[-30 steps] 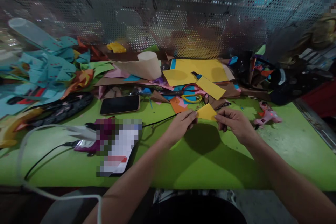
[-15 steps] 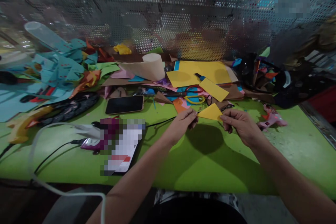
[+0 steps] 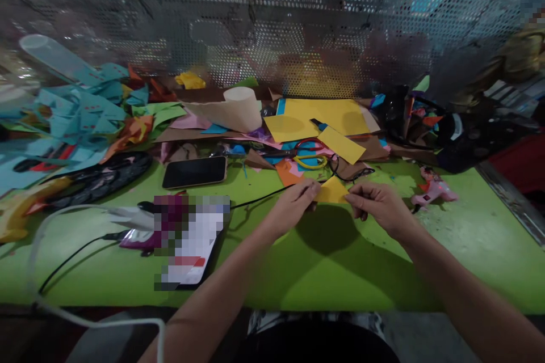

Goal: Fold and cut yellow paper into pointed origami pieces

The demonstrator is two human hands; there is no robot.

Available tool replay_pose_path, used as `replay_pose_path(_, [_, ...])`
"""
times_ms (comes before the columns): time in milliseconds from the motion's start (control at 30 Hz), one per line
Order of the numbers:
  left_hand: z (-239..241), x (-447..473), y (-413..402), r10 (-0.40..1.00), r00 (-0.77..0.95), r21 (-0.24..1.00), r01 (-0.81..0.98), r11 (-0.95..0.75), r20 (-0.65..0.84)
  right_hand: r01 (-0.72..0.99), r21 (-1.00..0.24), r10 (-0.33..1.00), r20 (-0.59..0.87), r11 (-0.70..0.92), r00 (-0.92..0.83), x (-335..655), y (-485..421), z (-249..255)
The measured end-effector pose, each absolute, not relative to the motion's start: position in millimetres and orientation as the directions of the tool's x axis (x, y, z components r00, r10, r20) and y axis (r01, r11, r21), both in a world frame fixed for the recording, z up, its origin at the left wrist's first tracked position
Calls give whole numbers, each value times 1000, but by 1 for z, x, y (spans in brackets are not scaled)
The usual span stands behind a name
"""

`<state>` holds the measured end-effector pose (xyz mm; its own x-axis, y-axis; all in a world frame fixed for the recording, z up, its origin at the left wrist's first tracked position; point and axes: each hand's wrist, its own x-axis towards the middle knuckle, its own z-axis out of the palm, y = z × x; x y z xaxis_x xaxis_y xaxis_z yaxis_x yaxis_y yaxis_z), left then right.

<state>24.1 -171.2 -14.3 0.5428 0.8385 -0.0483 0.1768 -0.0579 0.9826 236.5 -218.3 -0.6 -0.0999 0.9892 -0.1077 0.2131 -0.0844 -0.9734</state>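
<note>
A small folded piece of yellow paper (image 3: 332, 190), roughly triangular with its peak pointing away from me, is held between both hands above the green tabletop (image 3: 340, 278). My left hand (image 3: 298, 199) pinches its left corner. The right corner sits between the thumb and fingers of my right hand (image 3: 374, 204). Just beyond the hands lie scissors with a yellow and red handle (image 3: 313, 160) and a small yellow paper rectangle (image 3: 342, 144). A cutter (image 3: 318, 124) with a blue part rests on larger yellow sheets (image 3: 347, 113).
A dark-screened phone (image 3: 195, 172) and a second, lit device (image 3: 198, 249) lie left of my hands. Glue guns, one yellow (image 3: 17, 212) and one purple (image 3: 140, 238), trail cables. Blue paper scraps (image 3: 80, 108) pile at the back left. A perforated metal panel (image 3: 272, 28) stands behind.
The yellow paper has turned, so its peak sits more central and its lower edge looks more level. My hands are slightly closer together. The whole view has shifted a little.
</note>
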Motion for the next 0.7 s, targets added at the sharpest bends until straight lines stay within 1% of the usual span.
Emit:
replay_pose_path(100, [-14, 27, -172, 821, 570, 971, 210, -111, -29, 266, -963, 990, -71, -36, -122, 232, -221, -3])
replay_pose_path(267, [-19, 29, -173, 889, 458, 970, 207, -125, 17, 279, -960, 994, -31, 1, -108, 229, -225, -5])
replay_pose_path(367, [-21, 29, -173, 904, 427, 972, 193, -133, 39, 284, -959, 995, -26, 2, -97, 230, -224, -5])
replay_pose_path(433, [-22, 28, -172, 904, 424, 970, 197, -141, 45, 271, -962, 996, -30, -6, -87, 231, -223, -5])
replay_pose_path(533, [-23, 28, -172, 904, 426, 967, 206, -148, 48, 200, -979, 994, -61, -41, -92, 232, -222, -6])
replay_pose_path(600, [-23, 29, -173, 904, 422, 958, 227, -176, 66, 167, -985, 992, -70, -51, -108, 232, -222, -6])
replay_pose_path(700, [-22, 29, -174, 900, 418, 919, 292, -265, 126, 225, -974, 993, -39, -13, -111, 231, -223, -5])
